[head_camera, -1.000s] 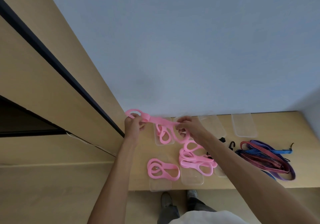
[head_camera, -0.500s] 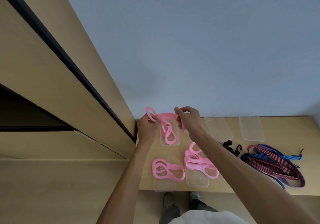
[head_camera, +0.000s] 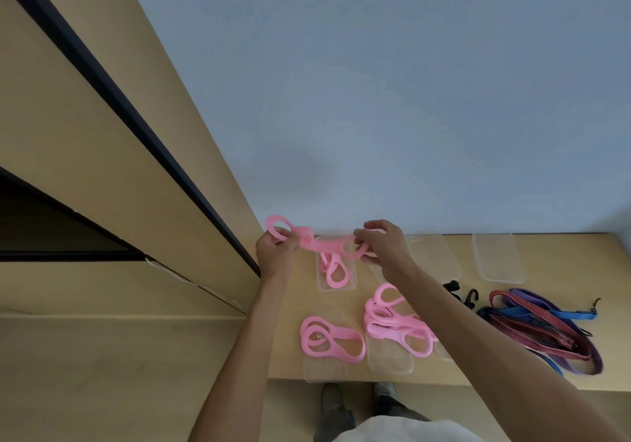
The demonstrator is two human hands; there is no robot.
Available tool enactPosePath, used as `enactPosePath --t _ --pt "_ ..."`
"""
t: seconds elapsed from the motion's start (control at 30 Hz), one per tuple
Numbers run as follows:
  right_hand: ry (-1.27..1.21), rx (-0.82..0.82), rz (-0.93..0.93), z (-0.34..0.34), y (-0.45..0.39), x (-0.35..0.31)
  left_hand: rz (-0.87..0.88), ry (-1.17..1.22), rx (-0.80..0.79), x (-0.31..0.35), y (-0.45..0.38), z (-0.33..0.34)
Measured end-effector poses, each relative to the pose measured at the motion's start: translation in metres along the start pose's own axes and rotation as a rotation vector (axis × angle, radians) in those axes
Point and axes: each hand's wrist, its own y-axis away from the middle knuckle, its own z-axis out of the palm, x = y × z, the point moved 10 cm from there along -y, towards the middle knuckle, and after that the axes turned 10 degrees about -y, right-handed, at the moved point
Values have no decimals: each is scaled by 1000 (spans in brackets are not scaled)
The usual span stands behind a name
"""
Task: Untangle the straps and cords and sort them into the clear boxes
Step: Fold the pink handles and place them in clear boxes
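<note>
— Holding a pink strap [head_camera: 321,244] over the table [head_camera: 553,247], is that the step now?

— Yes. The left hand [head_camera: 275,253] pinches one looped end, the right hand [head_camera: 384,243] pinches the other end, and the strap is stretched between them, just above the far left box [head_camera: 336,284].

— So how much is done?

— I judge less than half. The far left box already has a pink strap inside. A second pink strap [head_camera: 329,339] lies on the near left box [head_camera: 324,371], but it hangs over the rim, so it is not fully inside. A pile of pink straps [head_camera: 392,322] lies across the box beside it, and I cannot tell if they are separated.

— And the rest?

— The striped cords [head_camera: 546,329] on the right are together in one bundle, touching each other, with black hooks [head_camera: 461,294] just beside. They look untouched. Two far boxes [head_camera: 496,257] on the right have nothing in them.

— What is left, then?

— Putting this strap down, tidying the pink pile, and sorting all the cords.
</note>
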Motion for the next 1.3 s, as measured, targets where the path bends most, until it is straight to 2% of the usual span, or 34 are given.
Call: enactPosePath --t 0.3,0.43,0.53,0.73,0.8,0.87,0.93,1.0,1.1,1.2,1.3 --pt "-110 -133 -29 43 11 -19 253 -357 -81 26 26 40" --pt "19 -84 -39 41 7 -13 387 -459 -136 42 36 52" --pt "125 -64 -108 43 6 -14 532 -624 -153 53 45 63" --pt "285 -168 -221 57 14 -20 717 -908 -240 53 48 80" --pt "321 -140 -279 53 13 -25 685 -864 -298 49 46 82" --pt "288 -83 -316 45 12 -29 507 -632 -327 42 42 76" --pt "242 -83 -341 46 13 -31 267 -380 -276 28 34 67" --pt "237 -109 -351 50 17 -32 143 -291 -187 18 29 59" --pt "211 -123 -341 48 15 -28 -22 -156 -138 7 23 54" --pt "255 -83 -364 45 14 -25 -101 27 -127 4 22 53" --pt "339 37 -385 38 13 -25 -132 254 -164 4 24 57"
